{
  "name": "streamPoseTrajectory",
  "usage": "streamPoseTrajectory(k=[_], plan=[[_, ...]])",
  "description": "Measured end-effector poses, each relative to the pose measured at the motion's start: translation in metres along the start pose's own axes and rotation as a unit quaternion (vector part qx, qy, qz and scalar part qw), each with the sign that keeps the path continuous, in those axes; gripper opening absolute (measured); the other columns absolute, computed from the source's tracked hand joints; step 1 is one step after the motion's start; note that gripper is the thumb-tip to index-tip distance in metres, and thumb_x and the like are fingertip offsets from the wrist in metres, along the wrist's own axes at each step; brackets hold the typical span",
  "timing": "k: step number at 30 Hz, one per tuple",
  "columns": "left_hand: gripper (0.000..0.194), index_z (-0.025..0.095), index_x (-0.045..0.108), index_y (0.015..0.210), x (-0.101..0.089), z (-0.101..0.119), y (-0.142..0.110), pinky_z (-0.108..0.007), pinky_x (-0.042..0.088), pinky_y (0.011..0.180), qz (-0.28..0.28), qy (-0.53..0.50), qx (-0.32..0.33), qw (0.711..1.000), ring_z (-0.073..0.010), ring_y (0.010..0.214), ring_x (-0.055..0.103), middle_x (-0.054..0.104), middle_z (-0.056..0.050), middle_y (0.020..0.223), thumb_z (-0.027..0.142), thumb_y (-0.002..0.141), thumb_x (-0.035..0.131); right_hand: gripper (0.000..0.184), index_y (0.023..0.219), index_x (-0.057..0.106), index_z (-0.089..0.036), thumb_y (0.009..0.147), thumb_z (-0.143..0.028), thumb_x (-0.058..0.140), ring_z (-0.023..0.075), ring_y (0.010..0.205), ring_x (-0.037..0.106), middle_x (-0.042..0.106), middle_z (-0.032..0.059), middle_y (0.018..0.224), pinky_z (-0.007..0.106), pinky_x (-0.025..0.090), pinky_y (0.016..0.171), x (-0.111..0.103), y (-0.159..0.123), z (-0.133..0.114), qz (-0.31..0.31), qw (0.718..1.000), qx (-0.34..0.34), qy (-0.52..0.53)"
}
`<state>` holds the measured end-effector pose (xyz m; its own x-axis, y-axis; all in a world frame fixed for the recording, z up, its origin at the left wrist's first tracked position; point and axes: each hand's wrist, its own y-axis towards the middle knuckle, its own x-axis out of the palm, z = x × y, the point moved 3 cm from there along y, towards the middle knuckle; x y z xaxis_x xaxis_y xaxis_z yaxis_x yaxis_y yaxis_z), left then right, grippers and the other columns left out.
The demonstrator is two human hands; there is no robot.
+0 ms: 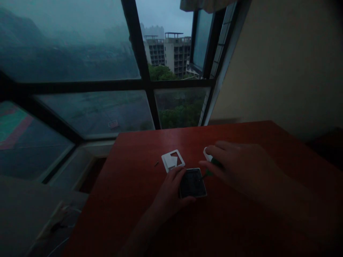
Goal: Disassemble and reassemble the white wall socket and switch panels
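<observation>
My left hand [173, 192] grips a small square box [193, 184] with a dark face and a pale rim, its fingers at the left edge and thumb along the near side. The box rests on the table. In my right hand [227, 160] is a screwdriver [208, 174] with a green and white handle, tilted so that its shaft reaches the box's right side; the tip is too dark to make out clearly. Just beyond the box lies a white square frame [182, 158] with a white flat piece [170, 160] on it. A small screw [156, 164] lies left of the frame.
The reddish-brown wooden table [128, 185] extends to a far edge beside large dark-framed windows [144, 84]. A beige wall [273, 71] rises at the right. Pale cables [60, 246] hang or lie below the table at the lower left. The light is dim.
</observation>
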<state>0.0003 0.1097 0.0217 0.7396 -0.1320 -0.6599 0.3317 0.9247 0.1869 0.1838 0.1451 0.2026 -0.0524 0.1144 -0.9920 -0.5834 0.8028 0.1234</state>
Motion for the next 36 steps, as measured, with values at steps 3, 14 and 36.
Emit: streamPoseTrajectory(k=[3,14,36], plan=[[0.094,0.029,0.035,0.14,0.0,0.0,0.0,-0.052,0.035,0.109,0.006,0.003,-0.001,1.0,-0.033,0.133,0.037,0.036,-0.011,0.145,0.025,0.061,0.086,0.008,0.094,0.053,-0.024,0.087,-0.025,0.048,0.0183,0.076,0.058,0.06,0.0021,0.097,0.028,0.031,0.054,-0.002,0.0,-0.004,-0.014,0.996,-0.045,0.071],[0.093,0.029,0.035,0.139,0.0,0.001,0.0,-0.052,0.034,0.11,0.005,-0.005,-0.009,1.0,-0.0328,0.134,0.035,0.035,-0.011,0.146,0.026,0.062,0.086,0.012,0.097,0.055,-0.022,0.087,-0.021,0.049,0.0171,0.079,0.059,0.062,0.0028,0.097,0.028,0.036,0.059,-0.002,-0.002,0.0,-0.016,0.993,-0.057,0.099],[0.093,0.028,0.034,0.14,0.001,-0.001,0.001,-0.054,0.033,0.11,0.0,-0.01,-0.007,1.0,-0.0336,0.134,0.036,0.035,-0.012,0.145,0.026,0.062,0.086,0.015,0.097,0.056,-0.022,0.083,-0.02,0.053,0.0166,0.074,0.06,0.064,0.0024,0.093,0.028,0.036,0.06,-0.001,-0.004,-0.001,-0.002,0.995,-0.034,0.096]])
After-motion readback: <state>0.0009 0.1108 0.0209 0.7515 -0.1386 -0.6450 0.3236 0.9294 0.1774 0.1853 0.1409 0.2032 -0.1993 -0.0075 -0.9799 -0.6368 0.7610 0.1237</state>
